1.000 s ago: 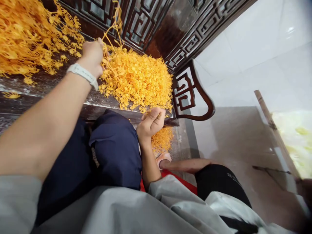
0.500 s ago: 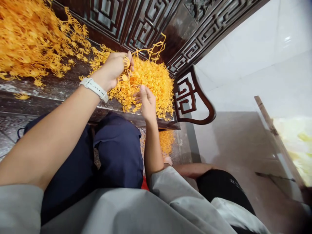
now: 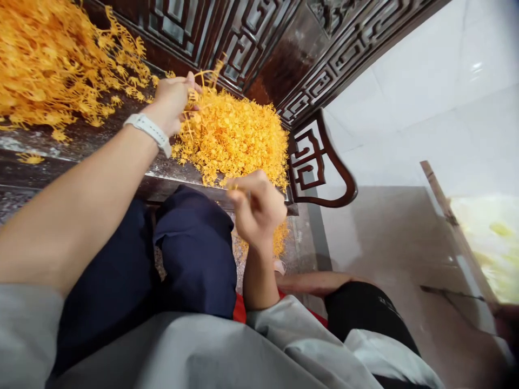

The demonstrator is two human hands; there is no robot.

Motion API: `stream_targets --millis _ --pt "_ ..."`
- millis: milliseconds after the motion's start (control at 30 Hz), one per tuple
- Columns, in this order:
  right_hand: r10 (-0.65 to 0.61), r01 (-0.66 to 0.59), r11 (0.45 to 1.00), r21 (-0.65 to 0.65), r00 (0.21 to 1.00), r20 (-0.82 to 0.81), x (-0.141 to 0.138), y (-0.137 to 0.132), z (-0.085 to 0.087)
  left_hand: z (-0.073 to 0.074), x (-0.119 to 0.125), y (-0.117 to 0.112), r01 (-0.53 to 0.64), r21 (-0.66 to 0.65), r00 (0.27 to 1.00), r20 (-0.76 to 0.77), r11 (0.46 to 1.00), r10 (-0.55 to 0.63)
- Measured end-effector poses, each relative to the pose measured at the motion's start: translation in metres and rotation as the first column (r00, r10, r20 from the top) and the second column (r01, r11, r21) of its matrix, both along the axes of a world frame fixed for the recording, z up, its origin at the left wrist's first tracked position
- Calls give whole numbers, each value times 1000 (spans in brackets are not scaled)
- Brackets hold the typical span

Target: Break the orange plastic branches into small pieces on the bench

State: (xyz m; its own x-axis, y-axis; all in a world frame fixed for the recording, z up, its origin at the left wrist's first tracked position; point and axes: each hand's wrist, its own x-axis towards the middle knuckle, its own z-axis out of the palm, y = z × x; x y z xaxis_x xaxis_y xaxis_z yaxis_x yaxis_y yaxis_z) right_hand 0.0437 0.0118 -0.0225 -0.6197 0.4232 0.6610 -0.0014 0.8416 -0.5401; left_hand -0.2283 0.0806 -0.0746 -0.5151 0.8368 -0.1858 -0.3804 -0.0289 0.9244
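My left hand [image 3: 172, 102], with a pale watch strap on its wrist, is closed on a yellow branching plastic stem [image 3: 208, 74]. The stem's far end is blurred. Below and to the right of that hand, a heap of small yellow plastic flower pieces [image 3: 239, 135] covers the right end of the dark wooden bench [image 3: 168, 168]. My right hand [image 3: 259, 208] is held over the bench's front edge, away from the stem. Its fingers are curled into a pinch, and a small yellow bit, smeared by motion, shows at the fingertips.
A larger pile of orange-yellow plastic stems [image 3: 48, 70] lies on the bench at left. A carved wooden backrest [image 3: 275, 70] and curved armrest [image 3: 351, 189] bound the bench. More orange pieces [image 3: 280, 237] lie below it. Another person's leg [image 3: 316, 282] is at right.
My right hand has pulled back from the heap toward me, and its fingers have closed. My left hand has shifted left and slightly up with the stem.
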Motion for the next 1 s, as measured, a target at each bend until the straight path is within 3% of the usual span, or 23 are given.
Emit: stream_targets --millis 67,133,200,233,300,400,433,500,600,700,833,1000 --pt "-200 205 960 -189 979 46 4 35 -9 9 6 -10 -70 32 997 22 997 70" --pt "-346 362 867 -343 932 110 6 70 -26 19 22 -20 -72 36 997 30 997 71" --pt "-424 441 776 -451 894 143 4 87 -42 28 42 -28 -58 25 998 23 998 58" --pt "-418 432 736 -522 896 152 0 87 -48 31 51 -31 -62 27 998 19 998 61" --pt "-276 306 638 -706 947 162 -10 71 -56 34 66 -33 -78 34 997 18 996 78" --pt "32 67 411 -909 996 88 -29 42 -55 32 80 -34 -80 78 997 -11 994 81" --pt "58 22 356 -934 997 45 -35 37 -53 31 82 -35 -64 90 997 -35 994 68" --pt "-15 -33 307 -951 999 -39 -41 38 -48 29 85 -35 -15 99 994 -104 995 25" --pt "-177 -76 295 -952 975 -133 -39 54 -42 30 86 -37 68 82 972 -228 994 -48" --pt "-257 -61 330 -942 954 -151 -35 63 -43 31 86 -39 172 65 929 -343 983 -140" --pt "-325 27 452 -892 936 -136 -39 62 -59 27 90 -39 236 18 877 -434 972 -205" --pt "-374 148 597 -789 921 -111 -45 61 -74 20 102 -35 180 -23 945 -273 983 -180"
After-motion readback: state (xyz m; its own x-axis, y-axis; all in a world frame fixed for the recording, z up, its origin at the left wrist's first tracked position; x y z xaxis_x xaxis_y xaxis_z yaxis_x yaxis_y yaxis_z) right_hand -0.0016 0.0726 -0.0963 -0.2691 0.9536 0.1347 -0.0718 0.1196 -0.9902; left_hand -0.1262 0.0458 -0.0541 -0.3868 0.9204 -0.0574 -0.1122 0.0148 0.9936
